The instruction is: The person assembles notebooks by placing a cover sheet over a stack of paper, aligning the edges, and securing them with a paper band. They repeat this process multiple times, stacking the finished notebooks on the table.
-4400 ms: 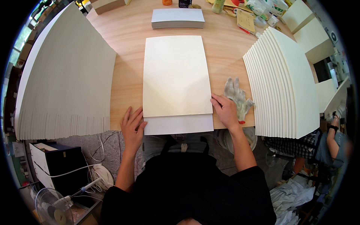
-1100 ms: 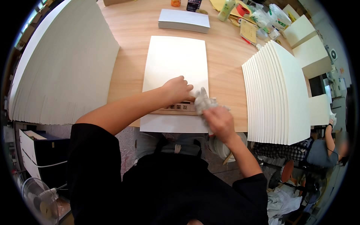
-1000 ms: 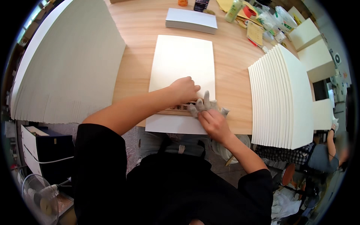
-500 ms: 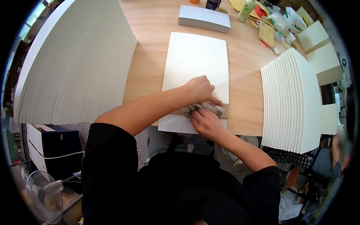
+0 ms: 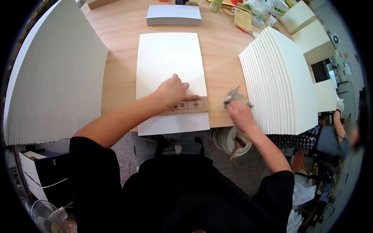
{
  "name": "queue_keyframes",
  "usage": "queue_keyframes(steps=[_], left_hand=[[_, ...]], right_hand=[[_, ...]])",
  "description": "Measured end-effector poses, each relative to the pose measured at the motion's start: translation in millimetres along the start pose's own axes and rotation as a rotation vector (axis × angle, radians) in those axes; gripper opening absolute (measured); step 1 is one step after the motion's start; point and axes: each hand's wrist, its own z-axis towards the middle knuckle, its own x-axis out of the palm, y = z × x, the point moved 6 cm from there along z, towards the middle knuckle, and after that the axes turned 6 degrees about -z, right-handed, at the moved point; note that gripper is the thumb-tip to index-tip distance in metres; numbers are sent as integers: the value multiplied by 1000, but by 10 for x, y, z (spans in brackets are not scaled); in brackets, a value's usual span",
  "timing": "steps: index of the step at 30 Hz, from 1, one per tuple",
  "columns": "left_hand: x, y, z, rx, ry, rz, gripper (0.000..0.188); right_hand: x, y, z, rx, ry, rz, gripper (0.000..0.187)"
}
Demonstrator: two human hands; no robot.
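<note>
In front of me on the wooden table lies a large white sheet or board [image 5: 171,58]. Across its lower part runs a brown strip [image 5: 167,110] with printed marks, and more white [image 5: 173,124] shows below it. My left hand [image 5: 174,91] rests on the strip, one finger stretched along its upper edge toward the right end, the others loosely bent and apart, with nothing visibly held. To the right, away from the sheet, my right hand [image 5: 241,115] grips a crumpled grey cloth [image 5: 234,95] above the table. Its fingers are partly blurred.
Tall stacks of white boards stand at the left [image 5: 54,73] and right [image 5: 279,81]. A smaller paper stack [image 5: 173,15] lies at the back, with bottles and bags [image 5: 258,11] beyond. Below the table edge is a bucket [image 5: 223,139] with a brush. Another person [image 5: 330,139] is at far right.
My right hand has lifted the cloth off the strip and carried it rightward, uncovering the strip's printed marks. My left hand stays on the strip. The whole view has shifted.
</note>
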Motion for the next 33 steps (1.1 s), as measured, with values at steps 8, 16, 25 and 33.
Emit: queue_keyframes(steps=[8, 16, 25, 33], left_hand=[[28, -139, -848, -207, -369, -247, 43], [-198, -165, -1001, -136, -596, -212, 26], [-726, 372, -949, -422, -686, -22, 7], [-1741, 719, -1166, -136, -591, 64, 4]], right_hand=[[240, -203, -46, 568, -383, 531, 20], [46, -256, 251, 522, -353, 675, 24], [-76, -263, 309, 574, 40, 790, 42], [388, 777, 1015, 716, 292, 2651, 59]])
